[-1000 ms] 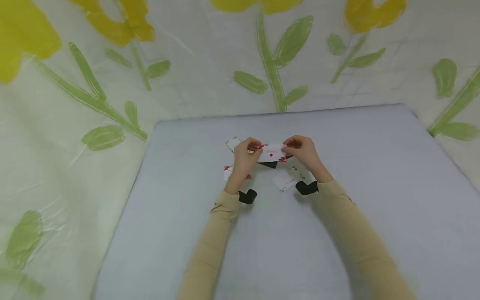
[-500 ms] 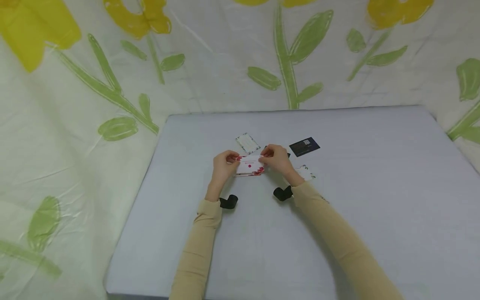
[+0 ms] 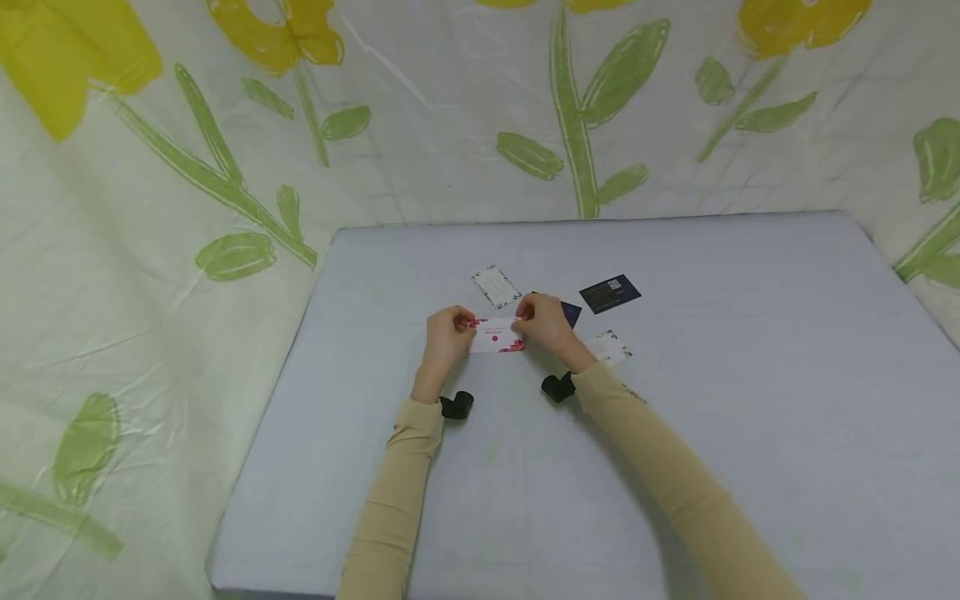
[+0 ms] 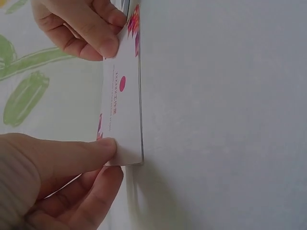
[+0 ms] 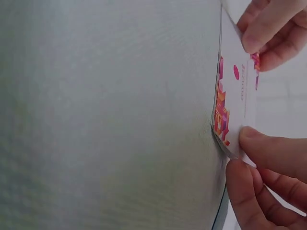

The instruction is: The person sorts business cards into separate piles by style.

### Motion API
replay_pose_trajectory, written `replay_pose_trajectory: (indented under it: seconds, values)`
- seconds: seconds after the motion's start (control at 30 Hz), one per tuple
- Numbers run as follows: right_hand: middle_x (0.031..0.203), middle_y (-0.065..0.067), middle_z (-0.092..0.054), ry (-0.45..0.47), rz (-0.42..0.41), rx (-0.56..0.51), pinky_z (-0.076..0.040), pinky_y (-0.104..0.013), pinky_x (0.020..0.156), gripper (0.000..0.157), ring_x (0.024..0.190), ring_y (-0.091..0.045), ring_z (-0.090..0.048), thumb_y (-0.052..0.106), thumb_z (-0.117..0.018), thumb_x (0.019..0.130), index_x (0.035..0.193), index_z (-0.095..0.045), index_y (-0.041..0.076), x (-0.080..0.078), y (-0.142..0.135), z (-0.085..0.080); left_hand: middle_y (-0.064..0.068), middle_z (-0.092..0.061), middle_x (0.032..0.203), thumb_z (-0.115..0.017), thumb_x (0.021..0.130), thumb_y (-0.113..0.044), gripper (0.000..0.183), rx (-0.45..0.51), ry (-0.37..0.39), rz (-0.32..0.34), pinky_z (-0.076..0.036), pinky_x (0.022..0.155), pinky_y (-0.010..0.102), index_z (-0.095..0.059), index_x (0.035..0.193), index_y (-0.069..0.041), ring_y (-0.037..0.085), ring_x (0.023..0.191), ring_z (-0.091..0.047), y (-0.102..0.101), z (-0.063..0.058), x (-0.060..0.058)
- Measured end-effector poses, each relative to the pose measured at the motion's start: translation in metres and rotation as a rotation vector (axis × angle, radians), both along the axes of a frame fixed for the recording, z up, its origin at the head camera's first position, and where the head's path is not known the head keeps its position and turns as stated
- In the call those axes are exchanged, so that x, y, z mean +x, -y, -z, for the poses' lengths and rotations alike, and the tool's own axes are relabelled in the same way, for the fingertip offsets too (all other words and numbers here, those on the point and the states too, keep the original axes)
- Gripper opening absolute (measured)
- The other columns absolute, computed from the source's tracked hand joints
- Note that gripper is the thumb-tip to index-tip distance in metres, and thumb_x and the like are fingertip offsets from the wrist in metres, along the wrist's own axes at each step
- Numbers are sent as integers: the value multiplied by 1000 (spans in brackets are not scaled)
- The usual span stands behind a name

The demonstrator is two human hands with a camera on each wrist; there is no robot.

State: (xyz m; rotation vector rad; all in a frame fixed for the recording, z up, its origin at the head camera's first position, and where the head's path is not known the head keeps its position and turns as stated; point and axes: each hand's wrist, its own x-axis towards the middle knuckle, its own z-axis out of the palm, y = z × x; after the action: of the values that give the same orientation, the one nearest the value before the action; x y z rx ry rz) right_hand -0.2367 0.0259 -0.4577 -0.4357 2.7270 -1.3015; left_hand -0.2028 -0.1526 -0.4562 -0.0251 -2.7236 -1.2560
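My left hand (image 3: 447, 340) and right hand (image 3: 546, 323) each pinch one end of a white card (image 3: 495, 337) with red-pink floral corners and a pink dot. In the left wrist view, thumbs press the face of this card (image 4: 122, 110) near its upper corners, with fingers behind it. The right wrist view shows the same card (image 5: 235, 96), its lower long edge close over the tabletop. Just beyond the right hand lies a dark blue card (image 3: 572, 313), partly hidden by that hand.
A white card with a leafy border (image 3: 496, 287) lies behind the hands, and a black card (image 3: 610, 293) lies to the right. Another white leafy card (image 3: 609, 347) shows beside the right wrist. Black wrist mounts (image 3: 457, 406) jut inward. A flower-painted sheet (image 3: 420, 125) hangs behind the table (image 3: 750, 375).
Both hands have carried the card leftward and lower, over the spot where another red-flowered card lay. That card's edge, seen half a second ago, is now covered. The head view has also shifted.
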Motion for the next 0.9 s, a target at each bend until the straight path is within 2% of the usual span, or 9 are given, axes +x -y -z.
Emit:
replay_pose_trajectory:
  seconds: [0.33,0.57,0.77,0.83,0.9]
  values:
    - [70,-7,-52,-59,-59,141,-37,-28,60,10,67,-17,-46,4,-68,73,73,-58,1,0,4,-1,10,-53,73,-61,73,7,10,-117,26,16,-40,61,26,-62,82,3,19,68,-47,-1,3,-2]
    - [73,-6,-58,28,-59,214,-43,-27,60,8,67,-17,-50,7,-63,78,74,-66,1,3,7,-9,11,-53,78,-60,77,4,4,-139,66,25,-42,64,30,-65,77,3,21,74,-47,-2,0,2]
    - [82,-10,-63,49,-143,225,-46,-29,62,14,69,-17,-53,6,-58,81,86,-69,-1,5,2,-14,11,-51,79,-58,78,4,7,-166,84,43,-42,66,30,-65,78,4,21,75,-47,-2,0,2]
    - [84,-10,-64,24,-164,199,-45,-30,66,14,70,-17,-54,6,-58,82,87,-68,-2,5,0,-14,11,-51,80,-58,77,4,8,-185,78,51,-42,67,30,-65,80,3,21,76,-47,-2,-1,2]
    - [85,-10,-63,9,-153,153,-45,-31,68,15,72,-17,-53,8,-57,83,89,-68,-1,6,-5,-17,11,-52,81,-57,78,2,9,-212,62,55,-41,68,31,-65,83,2,21,77,-47,-3,-3,2]
